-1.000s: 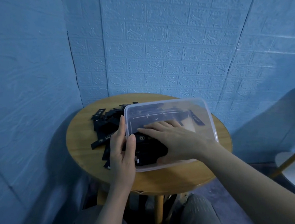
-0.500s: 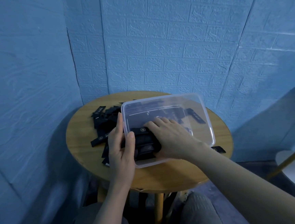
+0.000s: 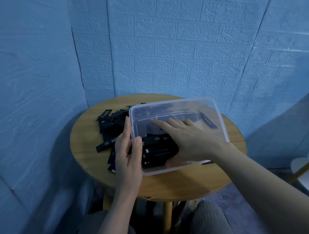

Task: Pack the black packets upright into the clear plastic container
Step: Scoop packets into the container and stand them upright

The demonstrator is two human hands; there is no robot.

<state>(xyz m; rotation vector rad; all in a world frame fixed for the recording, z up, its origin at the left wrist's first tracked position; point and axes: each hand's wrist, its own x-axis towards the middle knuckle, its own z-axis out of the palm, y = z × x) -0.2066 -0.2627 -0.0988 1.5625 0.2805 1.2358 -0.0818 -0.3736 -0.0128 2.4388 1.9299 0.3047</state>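
Clear plastic container on a round wooden table, near the middle, its left side taken up by a bunch of black packets lying packed against the left wall. A few more packets show dark at the container's far end; one packet leans against the right wall. Whether any stand fully upright cannot be told.

Right hand reaches inside the container, fingers straight and spread flat, pressing on the packets there.

Left hand grips the container's left wall: thumb over the rim on the inside, fingers on the outside.

Loose heap of black packets lies on the table just left of the container, touching its wall, some overlapping.

Blue brick-textured wall behind the table.
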